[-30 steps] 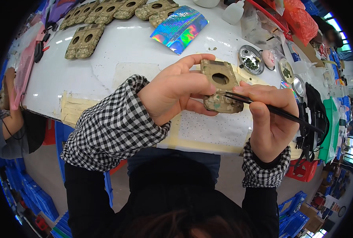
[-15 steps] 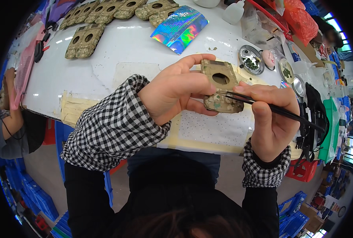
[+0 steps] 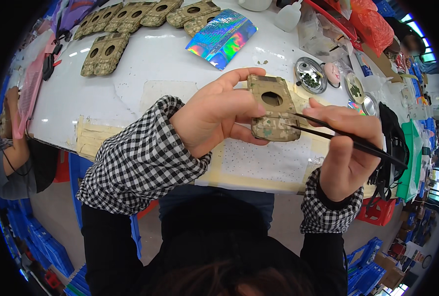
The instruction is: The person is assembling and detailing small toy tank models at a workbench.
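Note:
My left hand (image 3: 214,113) holds up a small camouflage-patterned case (image 3: 272,109) with a round hole near its top. Its thumb and fingers grip the case's left edge. My right hand (image 3: 345,148) pinches a pair of black tweezers (image 3: 338,135). The tweezer tips touch the lower right part of the case. Both hands hover over the near edge of the white table (image 3: 160,74), above a taped patch of pale paper (image 3: 266,160).
Several matching camouflage cases (image 3: 103,52) lie at the table's far left and back. A shiny holographic pouch (image 3: 222,37) lies behind my hands. Small round metal dishes (image 3: 310,75) with green bits stand to the right. Another person's arm (image 3: 10,133) rests at the left.
The tweezer tips have shifted slightly along the case's lower right; both hands stay in nearly the same place.

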